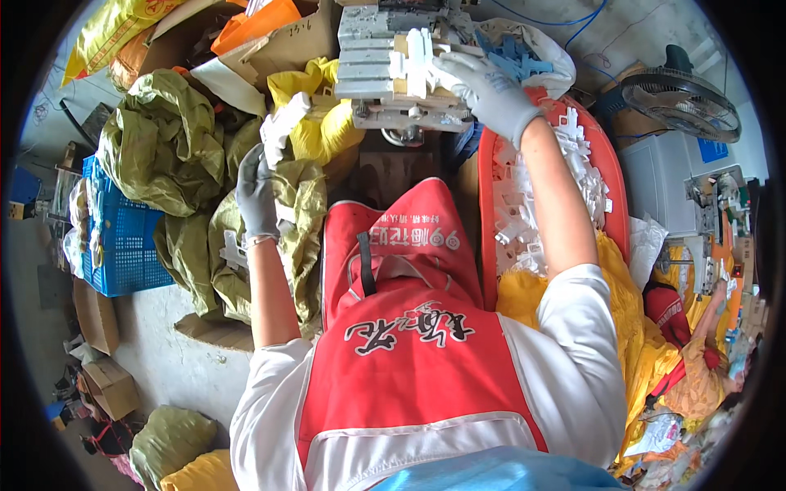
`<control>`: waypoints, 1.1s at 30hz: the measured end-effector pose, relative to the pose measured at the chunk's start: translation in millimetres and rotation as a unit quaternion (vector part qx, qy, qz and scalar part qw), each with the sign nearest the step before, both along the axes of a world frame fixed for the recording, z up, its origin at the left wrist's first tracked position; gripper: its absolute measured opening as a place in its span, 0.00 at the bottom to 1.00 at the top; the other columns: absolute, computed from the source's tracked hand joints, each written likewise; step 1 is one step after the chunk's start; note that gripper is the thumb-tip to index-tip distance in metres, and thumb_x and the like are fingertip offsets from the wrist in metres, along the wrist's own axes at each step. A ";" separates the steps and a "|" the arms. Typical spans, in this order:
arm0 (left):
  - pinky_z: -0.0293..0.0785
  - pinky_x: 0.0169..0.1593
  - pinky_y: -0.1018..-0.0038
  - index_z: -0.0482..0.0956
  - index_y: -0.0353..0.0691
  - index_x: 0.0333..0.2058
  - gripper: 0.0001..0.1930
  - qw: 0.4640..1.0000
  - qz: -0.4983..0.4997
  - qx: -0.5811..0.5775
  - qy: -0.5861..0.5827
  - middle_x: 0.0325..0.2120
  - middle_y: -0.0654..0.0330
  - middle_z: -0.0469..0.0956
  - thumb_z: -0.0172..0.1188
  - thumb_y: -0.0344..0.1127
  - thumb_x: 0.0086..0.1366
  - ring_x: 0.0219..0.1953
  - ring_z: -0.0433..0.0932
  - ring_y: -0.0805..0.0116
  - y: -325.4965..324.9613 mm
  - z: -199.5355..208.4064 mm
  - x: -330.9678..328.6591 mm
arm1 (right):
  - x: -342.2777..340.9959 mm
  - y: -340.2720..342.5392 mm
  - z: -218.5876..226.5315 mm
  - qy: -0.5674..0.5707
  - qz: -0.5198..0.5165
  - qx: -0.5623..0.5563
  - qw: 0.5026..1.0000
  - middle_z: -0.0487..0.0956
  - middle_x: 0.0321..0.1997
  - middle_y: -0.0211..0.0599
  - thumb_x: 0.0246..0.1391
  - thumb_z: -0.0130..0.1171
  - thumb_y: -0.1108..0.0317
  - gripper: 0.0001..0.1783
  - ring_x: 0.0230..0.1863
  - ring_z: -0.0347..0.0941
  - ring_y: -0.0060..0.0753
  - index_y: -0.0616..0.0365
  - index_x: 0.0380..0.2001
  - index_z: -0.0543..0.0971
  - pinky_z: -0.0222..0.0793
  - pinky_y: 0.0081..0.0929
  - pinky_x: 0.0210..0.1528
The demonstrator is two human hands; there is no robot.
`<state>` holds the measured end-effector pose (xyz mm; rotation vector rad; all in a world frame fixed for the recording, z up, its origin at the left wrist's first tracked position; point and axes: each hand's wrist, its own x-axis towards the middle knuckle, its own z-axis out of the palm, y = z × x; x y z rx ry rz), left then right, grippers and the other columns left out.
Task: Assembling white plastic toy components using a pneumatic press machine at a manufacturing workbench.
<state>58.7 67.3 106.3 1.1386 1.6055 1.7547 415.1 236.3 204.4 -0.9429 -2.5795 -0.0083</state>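
My right hand (pixel 491 94), in a grey glove, reaches to the metal bench machine (pixel 372 69) in front of me. Its fingers are on a white plastic part (pixel 420 61) that lies across the machine's top. Off to the left, my gloved left hand (pixel 256 195) is raised over an olive woven sack (pixel 299 192). A long white plastic piece (pixel 282 127) is at its fingertips, seemingly pinched there; the thumb side is partly hidden. Another white piece (pixel 233 250) shows against the sack beside my left wrist.
A red tub (pixel 618 192) full of white plastic parts stands on my right. A yellow bag (pixel 323 135) hangs left of the machine. Further left are a blue crate (pixel 131 254) and a cardboard box (pixel 282 53). A fan (pixel 679 102) stands far right; another person (pixel 696 376) sits lower right.
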 end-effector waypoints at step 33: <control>0.64 0.57 0.56 0.69 0.44 0.53 0.32 0.816 -0.299 0.074 0.490 0.57 0.55 0.65 0.65 0.38 0.47 0.57 0.64 0.48 -19.2 -31.8 157.8 | 135.4 -151.6 -151.1 0.551 -0.202 -0.521 0.619 0.76 0.41 0.32 0.62 0.42 0.67 0.16 0.43 0.72 0.22 0.63 0.47 0.75 0.67 0.24 0.47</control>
